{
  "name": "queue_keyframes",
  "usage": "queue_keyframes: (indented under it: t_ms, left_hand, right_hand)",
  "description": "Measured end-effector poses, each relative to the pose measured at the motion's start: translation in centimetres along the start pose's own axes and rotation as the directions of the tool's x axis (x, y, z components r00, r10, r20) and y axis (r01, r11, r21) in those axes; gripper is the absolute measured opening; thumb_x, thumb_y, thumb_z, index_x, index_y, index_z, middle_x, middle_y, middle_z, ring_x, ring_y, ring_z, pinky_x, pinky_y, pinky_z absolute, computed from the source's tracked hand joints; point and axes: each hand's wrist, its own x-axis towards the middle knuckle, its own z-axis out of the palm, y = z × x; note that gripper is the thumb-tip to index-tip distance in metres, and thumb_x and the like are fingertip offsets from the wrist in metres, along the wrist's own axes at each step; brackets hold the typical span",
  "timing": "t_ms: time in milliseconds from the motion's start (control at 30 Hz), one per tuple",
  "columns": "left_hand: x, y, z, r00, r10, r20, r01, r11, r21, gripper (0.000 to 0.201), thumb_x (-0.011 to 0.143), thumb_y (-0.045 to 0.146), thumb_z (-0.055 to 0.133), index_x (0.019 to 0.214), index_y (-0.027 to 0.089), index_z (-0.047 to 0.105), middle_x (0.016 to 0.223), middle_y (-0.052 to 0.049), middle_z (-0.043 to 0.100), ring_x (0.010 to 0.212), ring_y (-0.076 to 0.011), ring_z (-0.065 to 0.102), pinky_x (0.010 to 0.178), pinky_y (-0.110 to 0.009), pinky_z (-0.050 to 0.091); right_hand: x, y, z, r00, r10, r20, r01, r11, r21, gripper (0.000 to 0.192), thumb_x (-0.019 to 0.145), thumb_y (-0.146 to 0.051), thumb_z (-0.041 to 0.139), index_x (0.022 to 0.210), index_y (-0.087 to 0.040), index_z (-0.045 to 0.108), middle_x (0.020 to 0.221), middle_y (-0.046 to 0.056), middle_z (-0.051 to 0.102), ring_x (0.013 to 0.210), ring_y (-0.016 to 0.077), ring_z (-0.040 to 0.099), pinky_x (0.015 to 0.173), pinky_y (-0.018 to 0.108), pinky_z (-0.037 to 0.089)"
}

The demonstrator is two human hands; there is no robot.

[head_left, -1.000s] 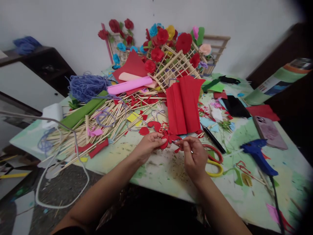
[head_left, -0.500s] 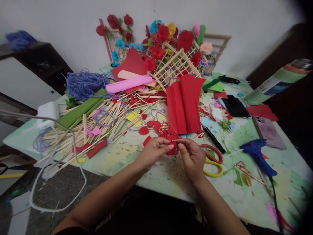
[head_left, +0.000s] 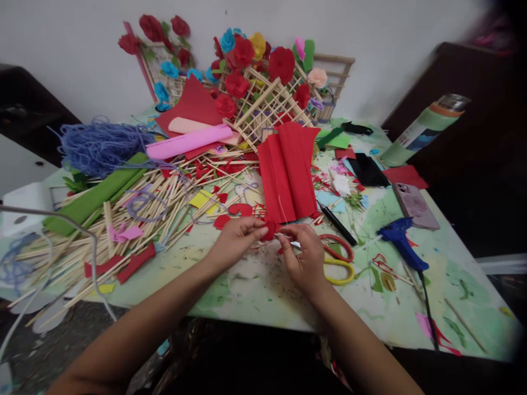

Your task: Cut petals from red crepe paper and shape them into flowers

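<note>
Green-stained desk [head_left: 255, 299] is set before a white wall [head_left: 370, 27]. Small red paper piece [head_left: 269, 230] is held between the hands, just above the desk's near middle. It is pinched in the left hand [head_left: 241, 238]; the grip of the right hand [head_left: 303, 255] is closed just beside it, apparently on a fine pale strand [head_left: 282, 208]. Half a second ago: piece pinched by both hands. Now: hands slightly parted. By judgement, the piece is supported mainly by the left grip, while the strand is managed by the right. Scissors [head_left: 340, 261] are seen lying beside the right hand. Behind, a folded red sheet [head_left: 290, 175] is laid; farther back, paper flowers [head_left: 282, 65] are seen around a wooden lattice [head_left: 259, 100].
</note>
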Motion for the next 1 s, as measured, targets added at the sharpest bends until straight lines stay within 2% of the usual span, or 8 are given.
queue_keyframes:
  t_ms: [133, 333, 467, 600, 767, 867, 933, 1000]
  left_hand:
    - [2.7, 1.2, -0.8, 0.981, -0.023, -0.191, -0.058, 0.912, -0.406, 0.012, 0.070, 0.023, 0.070, 0.069, 0.013, 0.063, 0.065, 0.000, 0.064, 0.062, -0.0098, 0.058, 0.065, -0.021, 0.045]
    - [4.5, 0.1, -0.4, 0.977, -0.179, -0.117, 0.067, 0.777, -0.626, 0.007, 0.073, 0.014, 0.066, 0.073, 0.013, 0.059, 0.066, 0.000, 0.064, 0.055, -0.0061, 0.056, 0.055, -0.016, 0.043]
    - [4.3, -0.9, -0.3, 0.974, -0.208, -0.090, 0.104, 0.761, -0.641, 0.006, 0.076, 0.010, 0.061, 0.072, 0.013, 0.058, 0.063, 0.000, 0.063, 0.053, -0.0064, 0.056, 0.054, -0.016, 0.045]
    - [4.2, -1.2, -0.1, 0.971, -0.218, -0.095, 0.113, 0.774, -0.623, 0.005, 0.077, 0.010, 0.061, 0.076, 0.013, 0.058, 0.071, -0.003, 0.067, 0.058, -0.0069, 0.060, 0.057, -0.016, 0.048]
    - [4.0, -1.6, 0.3, 0.965, -0.253, -0.066, 0.163, 0.781, -0.603, 0.005, 0.077, 0.014, 0.062, 0.076, 0.013, 0.058, 0.072, -0.005, 0.068, 0.057, -0.0074, 0.060, 0.056, -0.016, 0.047]
    - [4.0, -1.7, 0.4, 0.961, -0.266, -0.068, 0.170, 0.769, -0.616, 0.006, 0.076, 0.014, 0.063, 0.076, 0.013, 0.058, 0.072, -0.005, 0.069, 0.058, -0.0077, 0.061, 0.058, -0.016, 0.047]
    - [4.0, -1.6, 0.4, 0.959, -0.277, -0.061, 0.180, 0.760, -0.624, 0.005, 0.076, 0.014, 0.063, 0.077, 0.013, 0.058, 0.072, -0.006, 0.069, 0.058, -0.0080, 0.061, 0.057, -0.017, 0.047]
    - [4.1, -1.6, 0.4, 0.961, -0.274, -0.048, 0.183, 0.753, -0.632, 0.005, 0.076, 0.015, 0.064, 0.075, 0.013, 0.059, 0.072, -0.006, 0.069, 0.060, -0.0091, 0.062, 0.057, -0.017, 0.046]
  right_hand:
    - [-0.2, 0.6, -0.2, 0.968, -0.078, 0.239, 0.138, 0.959, -0.248, 0.024, 0.085, -0.019, 0.048, 0.105, -0.014, 0.059, 0.100, 0.014, 0.064, 0.096, 0.0259, 0.054, 0.084, 0.042, 0.047]
    - [-1.2, 1.6, 0.4, 0.890, -0.012, 0.456, 0.218, 0.889, -0.402, 0.028, 0.083, -0.017, 0.049, 0.109, -0.011, 0.059, 0.107, 0.016, 0.061, 0.102, 0.0283, 0.049, 0.090, 0.042, 0.044]
    - [-0.9, 1.4, 0.7, 0.871, 0.075, 0.485, 0.149, 0.901, -0.408, 0.032, 0.082, -0.028, 0.057, 0.111, -0.013, 0.058, 0.109, 0.015, 0.059, 0.104, 0.0278, 0.049, 0.091, 0.042, 0.044]
    - [-0.3, 0.1, -0.6, 0.849, 0.070, 0.523, 0.135, 0.929, -0.343, 0.064, 0.074, -0.056, 0.062, 0.123, -0.017, 0.052, 0.116, 0.015, 0.056, 0.109, 0.0292, 0.049, 0.094, 0.046, 0.041]
    - [0.0, 2.1, -7.1, 0.968, 0.023, 0.249, 0.064, 0.940, -0.334, 0.061, 0.078, -0.063, 0.051, 0.124, -0.022, 0.053, 0.126, 0.015, 0.053, 0.115, 0.0314, 0.048, 0.094, 0.049, 0.041]
    - [-0.2, 7.0, -12.0, 0.978, 0.188, -0.088, -0.197, 0.714, -0.672, 0.044, 0.087, -0.042, 0.044, 0.117, -0.012, 0.056, 0.115, 0.019, 0.058, 0.111, 0.0336, 0.050, 0.093, 0.052, 0.039]
    - [-0.8, 10.6, -14.3, 0.932, 0.352, -0.089, -0.257, 0.467, -0.846, 0.043, 0.083, -0.027, 0.043, 0.115, 0.000, 0.055, 0.111, 0.027, 0.058, 0.109, 0.0381, 0.051, 0.092, 0.053, 0.038]
    - [-1.6, 13.4, -15.7, 0.867, 0.492, -0.084, -0.286, 0.352, -0.891, 0.045, 0.078, -0.021, 0.044, 0.115, 0.004, 0.053, 0.104, 0.028, 0.059, 0.101, 0.0392, 0.056, 0.083, 0.049, 0.043]
